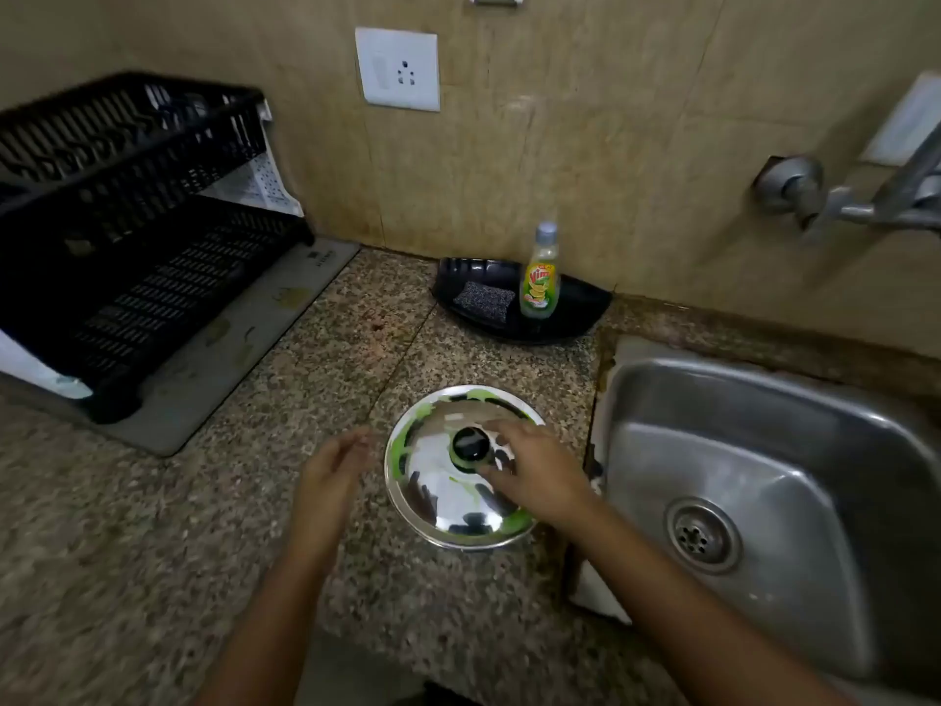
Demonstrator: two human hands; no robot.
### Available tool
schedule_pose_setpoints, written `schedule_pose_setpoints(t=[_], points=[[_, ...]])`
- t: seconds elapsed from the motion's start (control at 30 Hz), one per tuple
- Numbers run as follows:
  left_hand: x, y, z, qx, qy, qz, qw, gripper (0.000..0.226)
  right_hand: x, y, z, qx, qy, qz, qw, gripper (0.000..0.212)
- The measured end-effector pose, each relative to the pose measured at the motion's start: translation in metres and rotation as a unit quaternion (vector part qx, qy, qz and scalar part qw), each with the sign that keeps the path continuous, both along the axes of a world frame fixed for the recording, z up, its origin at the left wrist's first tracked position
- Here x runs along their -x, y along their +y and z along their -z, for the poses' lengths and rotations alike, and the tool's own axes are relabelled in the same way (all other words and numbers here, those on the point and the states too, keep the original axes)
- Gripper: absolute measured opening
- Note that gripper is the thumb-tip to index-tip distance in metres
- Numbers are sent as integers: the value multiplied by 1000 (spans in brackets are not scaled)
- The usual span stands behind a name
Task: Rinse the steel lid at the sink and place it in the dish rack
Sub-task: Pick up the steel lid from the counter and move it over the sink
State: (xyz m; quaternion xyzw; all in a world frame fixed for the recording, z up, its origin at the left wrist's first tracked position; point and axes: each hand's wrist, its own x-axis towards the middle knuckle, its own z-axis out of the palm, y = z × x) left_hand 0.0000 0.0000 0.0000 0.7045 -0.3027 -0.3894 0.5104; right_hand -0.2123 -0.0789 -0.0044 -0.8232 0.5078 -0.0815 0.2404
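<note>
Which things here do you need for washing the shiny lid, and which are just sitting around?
Needed: round shiny steel lid with black knob and green soap smears; steel sink; metal wall tap; black plastic dish rack; right hand at the knob; left hand.

Just lying about: green dish-soap bottle; dark scrub pad; black tray; white wall socket.

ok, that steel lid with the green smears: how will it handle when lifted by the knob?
The steel lid is probably stiff and light: thin polished metal. Green residue rings the black knob and rim, so it is likely slippery under the right hand. Held by the knob alone, it may swing or tilt.
</note>
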Motion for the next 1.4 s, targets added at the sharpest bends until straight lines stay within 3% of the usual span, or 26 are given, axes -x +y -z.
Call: schedule_pose_setpoints(t=[0.13, 0.33, 0.6, 0.77, 0.87, 0.97, 1.07, 1.27, 1.4], points=[[-21, -22, 8, 2, 12, 24, 1000, 13, -28, -8, 9, -30, 32, 21, 999, 66], [-31, -40, 24, -1, 24, 41, 999, 14, -45, -14, 19, -9, 43, 36, 998, 48], [-30, -54, 30, -3, 9, 30, 999, 26, -42, -7, 20, -10, 4, 22, 1000, 50], [-25, -56, 23, -21, 0, 15, 1000, 42, -42, -6, -2, 82, -81, 11, 993, 42], [-21, -60, 18, -61, 96, -3, 994, 68, -34, -7, -20, 120, -133, 25, 984, 44], [-2, -67, 3, -44, 235, 39, 970, 54, -16, -3, -27, 140, -156, 54, 976, 46], [34, -75, -11, -43, 295, 83, 951, 51, 10, -5, -27, 143, -172, 112, 968, 41], [124, -95, -35, -76, 331, 140, 930, 39, 84, -3, -26, 107, -196, 214, 951, 45], [188, -102, -40, -62, 303, 124, 943, 36, 139, 5, -31, 115, -200, 249, 941, 46]])
